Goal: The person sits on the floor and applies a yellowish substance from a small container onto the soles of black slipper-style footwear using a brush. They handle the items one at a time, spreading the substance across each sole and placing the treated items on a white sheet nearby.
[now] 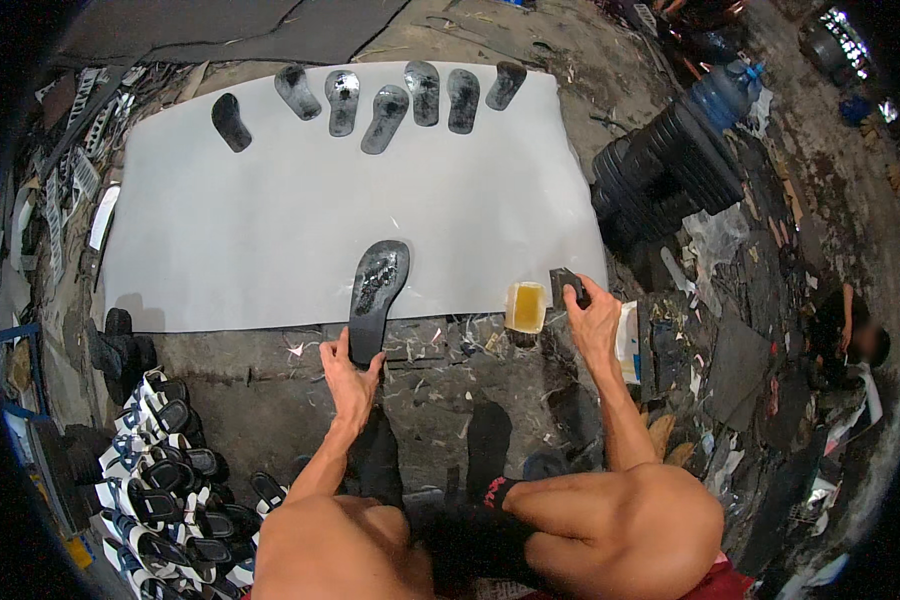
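Observation:
My left hand [352, 382] grips the heel end of a black shoe sole [372, 295]. The sole's toe end rests over the near edge of a white sheet [270, 220], and its front half shines wet. Off to the right, my right hand [592, 318] pinches a small dark block [567, 287]. Just left of that hand, at the sheet's near edge, stands a clear square tub [525, 307] with yellow liquid in it. Along the sheet's far edge lie several more soles [384, 118], most of them glossy on top.
Many black-and-white sandals [165, 475] are heaped at lower left. Stacked black round containers [670, 165] stand beyond the sheet's right edge, near a blue water jug [725, 95]. Scraps litter the floor on the right. Another person's arm [847, 318] shows at far right.

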A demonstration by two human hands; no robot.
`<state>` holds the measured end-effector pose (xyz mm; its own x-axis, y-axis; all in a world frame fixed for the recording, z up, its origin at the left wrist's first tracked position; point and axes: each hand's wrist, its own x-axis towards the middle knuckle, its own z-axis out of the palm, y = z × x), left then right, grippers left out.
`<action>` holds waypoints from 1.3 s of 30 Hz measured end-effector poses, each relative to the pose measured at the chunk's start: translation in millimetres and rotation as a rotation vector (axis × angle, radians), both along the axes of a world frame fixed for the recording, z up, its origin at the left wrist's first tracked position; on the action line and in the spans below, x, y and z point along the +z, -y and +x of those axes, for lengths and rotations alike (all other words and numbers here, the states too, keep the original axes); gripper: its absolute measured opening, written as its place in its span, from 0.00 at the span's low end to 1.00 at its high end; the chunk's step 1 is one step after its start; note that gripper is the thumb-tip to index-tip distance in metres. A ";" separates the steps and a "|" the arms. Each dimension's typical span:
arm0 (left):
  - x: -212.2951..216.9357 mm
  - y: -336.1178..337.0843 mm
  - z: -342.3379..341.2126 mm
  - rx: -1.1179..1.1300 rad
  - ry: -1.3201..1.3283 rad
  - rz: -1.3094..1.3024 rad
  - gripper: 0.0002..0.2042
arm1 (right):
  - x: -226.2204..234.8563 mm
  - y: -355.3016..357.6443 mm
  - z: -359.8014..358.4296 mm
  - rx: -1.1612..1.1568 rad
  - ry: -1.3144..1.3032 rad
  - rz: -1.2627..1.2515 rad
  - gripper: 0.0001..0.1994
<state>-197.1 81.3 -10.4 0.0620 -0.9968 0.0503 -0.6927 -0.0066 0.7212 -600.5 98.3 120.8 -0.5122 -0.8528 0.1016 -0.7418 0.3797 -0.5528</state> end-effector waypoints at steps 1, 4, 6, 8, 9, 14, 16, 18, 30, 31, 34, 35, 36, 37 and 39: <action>-0.1 -0.2 1.0 0.020 -0.035 0.033 0.40 | 1.9 0.9 11.6 -0.023 0.017 0.034 0.19; 5.0 1.9 -0.8 0.008 -0.055 0.050 0.39 | -23.3 -8.3 22.5 0.011 -0.026 0.028 0.19; 0.1 3.3 1.4 -0.012 -0.041 0.013 0.40 | -46.1 -15.3 27.9 0.061 -0.077 0.040 0.17; -1.3 2.8 2.3 -0.020 -0.027 -0.005 0.40 | -57.2 -14.9 32.7 0.069 -0.080 -0.011 0.16; -0.2 3.3 2.0 -0.020 -0.022 -0.004 0.40 | -59.1 -10.9 35.1 0.063 -0.080 -0.009 0.16; 1.3 2.8 -7.7 -0.016 -0.005 -0.007 0.41 | -84.9 -3.7 22.0 0.099 -0.178 -0.047 0.17; -1.7 3.1 -5.7 -0.014 -0.007 0.002 0.41 | -82.0 -1.6 22.8 0.096 -0.129 0.036 0.19; -3.8 2.8 -2.6 -0.017 -0.025 -0.001 0.41 | -76.2 -3.4 7.0 -0.042 0.060 0.075 0.21; -6.8 0.4 -7.8 0.015 -0.046 -0.018 0.41 | -82.5 -74.8 0.6 -0.394 0.878 -0.040 0.26; -4.8 -0.1 -9.9 0.019 -0.051 -0.008 0.41 | -79.9 -75.2 -0.7 -0.425 0.854 -0.074 0.27; -8.4 0.6 -11.5 0.026 -0.020 -0.016 0.42 | -77.8 -82.8 2.6 -0.301 0.952 0.263 0.27; -0.8 0.6 -11.5 0.038 -0.035 0.009 0.43 | -61.8 -78.0 19.6 -0.313 1.059 0.227 0.19; -1.1 0.3 -11.1 0.043 -0.061 -0.045 0.44 | -44.2 -69.9 27.9 -0.235 1.138 0.186 0.18; 2.5 -0.4 -11.5 0.046 -0.061 -0.044 0.44 | -30.8 -58.3 33.8 -0.159 1.221 0.144 0.17; 8.6 -0.9 -13.2 0.059 -0.082 -0.075 0.41 | 11.4 -25.0 54.2 -0.024 1.261 0.096 0.16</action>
